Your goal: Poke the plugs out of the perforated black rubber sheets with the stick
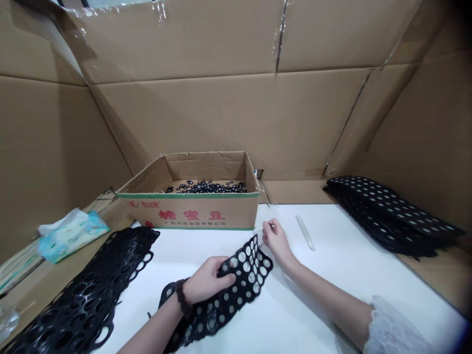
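Note:
A black perforated sheet (239,290) with rows of round holes lies across the white table, its far end bent upward. My left hand (208,281), with a dark bracelet at the wrist, grips this sheet between thumb and fingers. Just beyond the sheet's far right corner is my right hand (272,237), its fingers pinched together around something small and dark that I cannot make out. An open cardboard box (191,210) behind my hands contains many small black rings (210,187).
More black holed sheets (88,290) are piled at the left, beside a tissue pack (72,236). A stack of black perforated sheets (387,211) sits at the right. A pale translucent strip (305,233) lies on the white table (332,255). Cardboard walls (206,113) surround the work area.

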A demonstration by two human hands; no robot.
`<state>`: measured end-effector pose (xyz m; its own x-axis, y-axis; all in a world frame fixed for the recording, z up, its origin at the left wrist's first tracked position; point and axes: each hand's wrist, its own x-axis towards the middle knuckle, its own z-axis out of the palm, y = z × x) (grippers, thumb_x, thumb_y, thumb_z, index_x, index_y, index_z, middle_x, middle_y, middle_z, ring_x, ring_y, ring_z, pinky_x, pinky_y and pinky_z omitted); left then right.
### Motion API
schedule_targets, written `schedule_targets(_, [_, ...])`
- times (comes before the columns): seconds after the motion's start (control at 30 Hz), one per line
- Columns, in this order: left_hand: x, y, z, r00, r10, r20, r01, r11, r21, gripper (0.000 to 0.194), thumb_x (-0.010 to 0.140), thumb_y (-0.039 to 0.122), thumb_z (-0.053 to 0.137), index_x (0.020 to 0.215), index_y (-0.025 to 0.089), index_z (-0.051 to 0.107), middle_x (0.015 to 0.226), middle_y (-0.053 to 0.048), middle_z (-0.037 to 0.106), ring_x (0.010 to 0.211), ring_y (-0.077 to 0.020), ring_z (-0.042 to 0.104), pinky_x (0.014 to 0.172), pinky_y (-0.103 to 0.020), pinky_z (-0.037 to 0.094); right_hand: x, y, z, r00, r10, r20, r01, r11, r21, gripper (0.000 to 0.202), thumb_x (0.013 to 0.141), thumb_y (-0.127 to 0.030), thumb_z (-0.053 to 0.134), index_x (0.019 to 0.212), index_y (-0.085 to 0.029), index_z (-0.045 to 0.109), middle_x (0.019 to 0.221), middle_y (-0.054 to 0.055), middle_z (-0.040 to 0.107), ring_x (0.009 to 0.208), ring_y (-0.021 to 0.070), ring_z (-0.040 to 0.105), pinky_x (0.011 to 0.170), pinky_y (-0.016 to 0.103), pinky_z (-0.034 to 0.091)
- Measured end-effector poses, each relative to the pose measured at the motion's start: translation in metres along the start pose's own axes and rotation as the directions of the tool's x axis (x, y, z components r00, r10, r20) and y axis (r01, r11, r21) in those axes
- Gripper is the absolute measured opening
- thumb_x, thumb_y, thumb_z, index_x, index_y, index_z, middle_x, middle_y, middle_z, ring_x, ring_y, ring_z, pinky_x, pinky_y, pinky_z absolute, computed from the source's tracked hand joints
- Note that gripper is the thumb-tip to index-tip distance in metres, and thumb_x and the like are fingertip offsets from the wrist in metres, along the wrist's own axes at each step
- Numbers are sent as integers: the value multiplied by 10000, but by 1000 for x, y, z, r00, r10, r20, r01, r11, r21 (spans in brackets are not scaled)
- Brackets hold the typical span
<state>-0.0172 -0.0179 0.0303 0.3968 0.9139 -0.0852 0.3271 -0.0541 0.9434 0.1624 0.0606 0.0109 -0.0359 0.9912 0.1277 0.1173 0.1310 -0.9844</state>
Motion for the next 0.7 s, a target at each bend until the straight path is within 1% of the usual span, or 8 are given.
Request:
schedule_targets(0.1, [1, -1, -1, 1000, -3, 9, 3, 998, -68, 111, 719, 245, 507, 746, 138, 522, 714, 6, 522, 713, -142, 445, 683, -232, 358, -12, -8, -11, 982, -181, 55, 188, 972, -143, 167, 850, -326, 292, 777, -206, 382, 582, -36, 398, 480, 103, 365, 491, 234, 311])
schedule_targets(0.2, [2, -3, -5, 1000, -27, 4, 27, 993, -113, 147, 717, 273, 529, 755, 131, 537, 694, 10, 526, 699, -140, 452, 681, -234, 359, -35, -15, -8, 871, -353, 341, 458, 834, -307, 164, 859, -285, 265, 851, -204, 408, 666, -2, 452, 537, 119, 413, 547, 251, 327])
schedule_targets(0.27, [2, -4, -7, 1000, -26, 17, 29, 989, -144, 162, 718, 277, 535, 776, 127, 548, 708, 7, 533, 706, -140, 458, 695, -237, 359, -46, -15, -1, 788, -334, 517, 562, 732, -385, 162, 840, -328, 327, 833, -199, 424, 714, 20, 491, 578, 134, 446, 555, 257, 329])
schedule_targets(0.37, [1, -4, -8, 999, 4, 50, 5, 982, -189, 159, 724, 273, 537, 777, 124, 555, 743, -5, 547, 731, -142, 466, 725, -245, 361, -49, -10, 9, 731, -231, 642, 610, 644, -463, 243, 781, -428, 434, 836, -192, 454, 755, 39, 536, 630, 160, 478, 548, 257, 325])
schedule_targets(0.43, [1, -4, -7, 998, 14, 60, -2, 982, -191, 155, 729, 275, 533, 770, 128, 555, 750, -8, 556, 739, -143, 472, 734, -249, 364, -46, -7, 12, 686, -207, 698, 624, 660, -418, 245, 791, -425, 423, 850, -192, 472, 780, 39, 554, 665, 161, 490, 575, 254, 334])
schedule_targets(0.5, [1, -2, -7, 998, 18, 54, -8, 984, -175, 157, 735, 281, 525, 778, 133, 555, 772, -11, 568, 762, -149, 481, 746, -254, 366, -43, -5, 12, 659, -204, 724, 583, 747, -319, 240, 839, -379, 343, 807, -192, 489, 758, 23, 557, 663, 141, 489, 601, 246, 344])
schedule_targets(0.57, [2, 0, -6, 999, 26, 45, -19, 988, -151, 175, 744, 285, 507, 818, 135, 558, 822, -19, 579, 806, -160, 487, 767, -261, 365, -40, -2, 13, 703, -196, 683, 462, 857, -229, 318, 866, -360, 272, 710, -185, 487, 675, 2, 535, 620, 120, 468, 595, 238, 349])
schedule_targets(0.7, [0, 0, -4, 998, -11, 60, 14, 999, -47, 209, 698, 275, 549, 849, 132, 572, 828, -13, 590, 793, -165, 495, 734, -252, 374, -24, 11, 12, 907, -101, 409, 148, 985, -85, 372, 836, -426, 299, 596, -179, 439, 511, -29, 424, 502, 104, 398, 501, 226, 330])
